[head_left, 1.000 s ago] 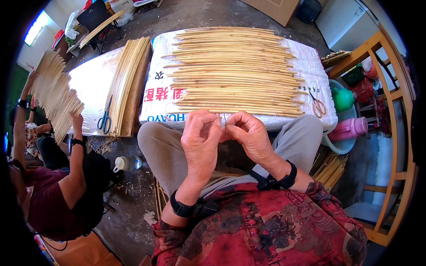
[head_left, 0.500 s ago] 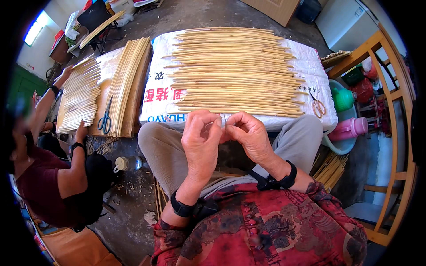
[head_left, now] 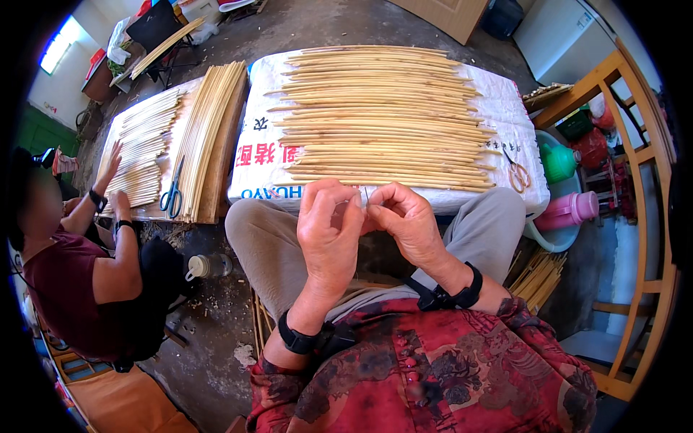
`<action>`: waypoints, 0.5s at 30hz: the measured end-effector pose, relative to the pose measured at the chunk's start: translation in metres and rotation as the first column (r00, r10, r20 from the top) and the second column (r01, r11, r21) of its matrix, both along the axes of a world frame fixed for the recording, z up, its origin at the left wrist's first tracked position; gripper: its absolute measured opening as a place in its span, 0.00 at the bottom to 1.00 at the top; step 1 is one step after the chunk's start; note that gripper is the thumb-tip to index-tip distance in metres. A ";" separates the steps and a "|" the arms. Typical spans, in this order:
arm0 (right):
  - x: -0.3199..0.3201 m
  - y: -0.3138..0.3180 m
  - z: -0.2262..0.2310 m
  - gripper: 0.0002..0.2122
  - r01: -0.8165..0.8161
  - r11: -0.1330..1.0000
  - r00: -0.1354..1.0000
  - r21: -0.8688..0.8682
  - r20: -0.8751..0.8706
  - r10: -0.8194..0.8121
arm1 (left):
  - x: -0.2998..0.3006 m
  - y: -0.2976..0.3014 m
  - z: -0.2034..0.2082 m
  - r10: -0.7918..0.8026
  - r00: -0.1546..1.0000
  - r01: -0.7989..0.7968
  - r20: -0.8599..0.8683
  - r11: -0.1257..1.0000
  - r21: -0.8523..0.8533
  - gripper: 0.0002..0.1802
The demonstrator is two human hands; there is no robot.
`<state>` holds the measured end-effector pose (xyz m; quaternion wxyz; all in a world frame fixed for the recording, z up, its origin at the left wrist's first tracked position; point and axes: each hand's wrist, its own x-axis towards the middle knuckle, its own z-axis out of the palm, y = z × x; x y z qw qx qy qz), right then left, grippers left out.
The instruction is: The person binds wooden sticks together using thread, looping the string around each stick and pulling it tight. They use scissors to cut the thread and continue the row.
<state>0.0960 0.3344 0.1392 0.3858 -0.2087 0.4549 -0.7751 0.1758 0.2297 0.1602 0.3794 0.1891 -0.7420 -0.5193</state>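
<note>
Above my lap, both hands are close together with their fingertips nearly meeting. My left hand [head_left: 327, 229] is closed in a pinch, and a fine pale thread [head_left: 338, 208] shows between its thumb and fingers. Between the thumb and forefinger of my right hand [head_left: 410, 225] is a thin upright needle [head_left: 367, 194]; its lower part is hidden by the fingers. Just beyond my hands, a row of peeled sticks [head_left: 382, 119] with pointed ends lies side by side on a table covered with white woven sacking [head_left: 249, 155]. Orange-handled scissors [head_left: 517, 175] rest at the sacking's right side.
At left, a person [head_left: 79, 281] works over sticks [head_left: 141, 148] on a wooden table, beside a long bundle [head_left: 209, 137] and dark scissors [head_left: 172, 198]. A lidded jar [head_left: 207, 266] stands on the floor. Right are a basin [head_left: 552, 240], a pink jug [head_left: 570, 211] and a wooden frame [head_left: 644, 289].
My hands stay almost in place, still pinching. The person at left has leaned back, drawing a raised hand nearer and letting go of the sticks' far end; those sticks now lie farther right.
</note>
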 end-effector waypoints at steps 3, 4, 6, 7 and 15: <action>0.000 0.000 0.001 0.04 0.006 1.000 1.000 0.007 0.005 -0.006 | -0.001 -0.002 -0.005 -0.015 0.999 0.013 -0.030 0.997 -0.074 0.05; 0.000 -0.001 0.001 0.04 0.005 1.000 1.000 0.003 0.007 -0.005 | -0.001 -0.002 -0.005 -0.014 1.000 0.012 -0.028 0.998 -0.068 0.05; 0.001 -0.001 0.000 0.04 0.004 1.000 1.000 0.001 0.009 -0.004 | -0.001 -0.001 -0.004 -0.012 1.000 0.010 -0.025 0.998 -0.056 0.05; 0.000 0.000 0.000 0.04 0.004 1.000 1.000 0.004 0.011 -0.004 | -0.001 -0.001 -0.004 -0.009 1.000 0.007 -0.019 0.998 -0.069 0.05; 0.001 0.000 -0.001 0.04 0.006 1.000 1.000 0.000 -0.005 -0.006 | -0.001 -0.001 -0.004 0.000 1.000 -0.001 -0.009 0.993 -0.118 0.06</action>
